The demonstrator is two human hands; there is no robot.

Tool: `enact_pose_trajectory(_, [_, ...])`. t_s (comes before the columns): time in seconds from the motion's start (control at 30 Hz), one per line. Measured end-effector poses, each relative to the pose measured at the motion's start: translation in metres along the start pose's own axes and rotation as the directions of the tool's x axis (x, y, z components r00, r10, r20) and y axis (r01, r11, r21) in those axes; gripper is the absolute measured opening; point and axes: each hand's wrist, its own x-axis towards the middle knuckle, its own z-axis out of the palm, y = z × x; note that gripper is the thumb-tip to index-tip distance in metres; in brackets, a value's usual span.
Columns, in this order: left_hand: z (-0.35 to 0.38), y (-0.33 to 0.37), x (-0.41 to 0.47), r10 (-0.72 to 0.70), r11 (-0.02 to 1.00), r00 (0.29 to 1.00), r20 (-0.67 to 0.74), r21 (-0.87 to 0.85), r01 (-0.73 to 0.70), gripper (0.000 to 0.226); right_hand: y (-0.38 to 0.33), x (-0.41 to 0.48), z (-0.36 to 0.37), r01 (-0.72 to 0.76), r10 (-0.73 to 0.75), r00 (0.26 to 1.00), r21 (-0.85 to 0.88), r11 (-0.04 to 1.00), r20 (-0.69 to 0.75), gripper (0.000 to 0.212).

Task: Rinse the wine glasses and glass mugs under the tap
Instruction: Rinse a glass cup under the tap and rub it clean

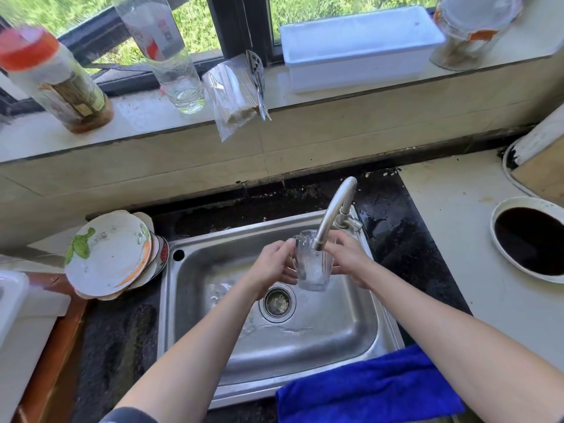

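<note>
A clear ribbed glass mug [312, 267] is held upright under the spout of the steel tap [334, 210], over the steel sink [345, 331]. My left hand [271, 265] grips the mug's left side at its handle. My right hand [349, 257] holds its right side. The spout's tip sits just above the mug's rim, and water fills the mug. The sink floor is wet around the drain strainer [277, 303].
A stack of plates [106, 254] leans left of the sink. A blue cloth [372, 389] drapes over the sink's front right edge. A white bowl of dark liquid [532, 239] sits on the right counter. Bottles [164, 47], a jar [55, 77], a plastic bag [235, 93] and a white tub [360, 47] line the windowsill.
</note>
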Motion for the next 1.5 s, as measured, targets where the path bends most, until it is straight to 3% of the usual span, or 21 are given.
enact_pose_trajectory(0.07, [0.005, 0.003, -0.004, -0.002, 0.999, 0.998, 0.055, -0.033, 0.004, 0.019, 0.004, -0.002, -0.001, 0.017, -0.017, 0.999, -0.001, 1.0, -0.048, 0.057])
enact_pose_trajectory(0.17, [0.012, 0.005, -0.008, -0.026, 1.0, 0.994, 0.107, -0.004, 0.027, 0.019, 0.013, -0.009, -0.002, 0.001, -0.001, 1.0, 0.012, 1.0, -0.008, 0.029])
enact_pose_trajectory(0.27, [0.014, 0.007, -0.007, -0.051, 0.998, 0.989, 0.136, 0.052, 0.044, 0.021, 0.02, -0.009, -0.002, 0.026, -0.027, 0.999, 0.018, 0.999, 0.033, 0.035])
enact_pose_trajectory(0.37, [0.012, 0.003, -0.007, -0.096, 0.995, 0.988, 0.124, -0.027, 0.1, 0.029, 0.02, -0.007, -0.001, 0.024, -0.024, 0.995, -0.008, 1.0, 0.095, 0.05])
enact_pose_trajectory(0.47, [0.002, -0.004, -0.005, -0.108, 0.989, 0.991, 0.083, -0.09, 0.116, 0.006, 0.016, -0.01, -0.005, 0.004, 0.001, 0.988, -0.037, 0.999, 0.153, 0.053])
enact_pose_trajectory(0.53, [-0.008, -0.007, 0.001, -0.043, 0.998, 0.998, 0.046, 0.036, 0.042, 0.018, 0.009, -0.013, -0.008, -0.051, 0.065, 0.986, -0.092, 0.994, 0.153, 0.05])
enact_pose_trajectory(0.6, [-0.011, -0.004, 0.003, 0.008, 0.993, 0.994, 0.107, 0.12, -0.021, 0.02, 0.004, -0.01, -0.008, -0.113, 0.131, 0.97, -0.095, 0.989, 0.206, 0.038])
enact_pose_trajectory(0.7, [-0.005, 0.003, -0.001, 0.008, 0.997, 0.985, 0.17, -0.072, 0.004, 0.021, -0.007, -0.011, -0.009, -0.203, 0.188, 0.927, 0.011, 0.979, 0.324, 0.043])
enact_pose_trajectory(0.73, [-0.003, 0.005, -0.001, 0.017, 0.991, 0.989, 0.147, -0.136, 0.003, 0.022, -0.011, -0.012, -0.01, -0.192, 0.18, 0.94, 0.011, 0.981, 0.291, 0.044])
enact_pose_trajectory(0.8, [0.001, 0.002, 0.0, 0.034, 0.983, 0.997, 0.064, -0.18, -0.022, 0.023, -0.012, -0.016, -0.008, -0.031, 0.047, 0.994, -0.154, 0.988, 0.099, 0.045])
enact_pose_trajectory(0.9, [0.013, 0.0, 0.0, 0.077, 0.976, 0.995, -0.069, -0.199, -0.09, 0.026, 0.005, -0.02, 0.005, 0.116, -0.237, 0.963, -0.591, 0.799, -0.131, 0.072])
enact_pose_trajectory(0.93, [0.017, 0.001, 0.0, 0.082, 0.97, 0.993, -0.085, -0.22, -0.099, 0.027, 0.012, -0.02, 0.007, 0.126, -0.284, 0.946, -0.63, 0.766, -0.156, 0.076])
enact_pose_trajectory(1.07, [0.022, -0.005, -0.001, 0.058, 0.958, 0.995, -0.077, -0.276, -0.078, 0.023, 0.016, -0.014, -0.004, 0.111, -0.19, 0.954, -0.315, 0.942, -0.232, 0.052])
enact_pose_trajectory(1.2, [0.019, -0.011, 0.001, 0.068, 0.947, 0.993, -0.094, -0.306, -0.094, 0.02, 0.022, -0.017, 0.0, 0.223, -0.326, 0.938, -0.515, 0.828, -0.119, 0.065])
enact_pose_trajectory(1.23, [0.019, -0.011, 0.001, 0.071, 0.948, 0.993, -0.092, -0.304, -0.096, 0.02, 0.022, -0.018, 0.0, 0.211, -0.303, 0.944, -0.466, 0.859, -0.132, 0.062])
enact_pose_trajectory(1.3, [0.019, -0.012, 0.001, 0.072, 0.946, 0.994, -0.086, -0.311, -0.095, 0.019, 0.017, -0.017, -0.001, 0.117, -0.165, 0.956, -0.199, 0.973, -0.244, 0.052])
enact_pose_trajectory(1.37, [0.021, -0.013, -0.001, 0.083, 0.947, 0.994, -0.068, -0.305, -0.1, 0.018, 0.013, -0.015, 0.001, 0.043, -0.062, 0.958, -0.075, 0.996, -0.281, 0.045])
enact_pose_trajectory(1.43, [0.023, -0.012, -0.001, 0.09, 0.953, 0.994, -0.064, -0.284, -0.105, 0.012, 0.013, -0.015, 0.007, 0.101, -0.144, 0.962, -0.187, 0.977, -0.232, 0.05])
enact_pose_trajectory(1.5, [0.024, -0.007, 0.003, 0.042, 0.968, 0.993, -0.113, -0.243, -0.068, 0.016, 0.019, -0.015, 0.009, 0.212, -0.309, 0.931, -0.403, 0.89, -0.192, 0.059])
